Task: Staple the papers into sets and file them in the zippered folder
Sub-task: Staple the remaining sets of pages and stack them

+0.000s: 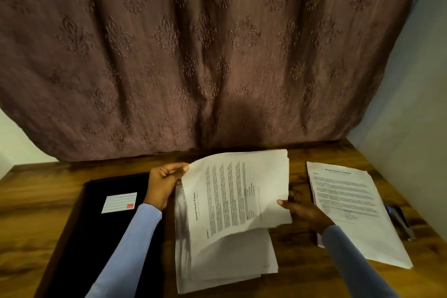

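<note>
A set of printed papers (238, 191) is held above the wooden table, turned sideways. My left hand (164, 184) grips its upper left corner with thumb and curled fingers. My right hand (304, 213) pinches its lower right edge, thumb on top. Under it lies a stack of loose papers (229, 264). The black zippered folder (79, 237), with a white label (119, 202), lies flat and closed at the left, beside my left hand. A second printed stack (350, 205) lies at the right. A dark object (399, 222), possibly the stapler, shows at that stack's right edge.
The wooden table (48, 191) meets a patterned brown curtain (217, 55) at the back and a pale wall (411, 128) at the right. Bare wood shows between the paper stacks and at the left of the folder.
</note>
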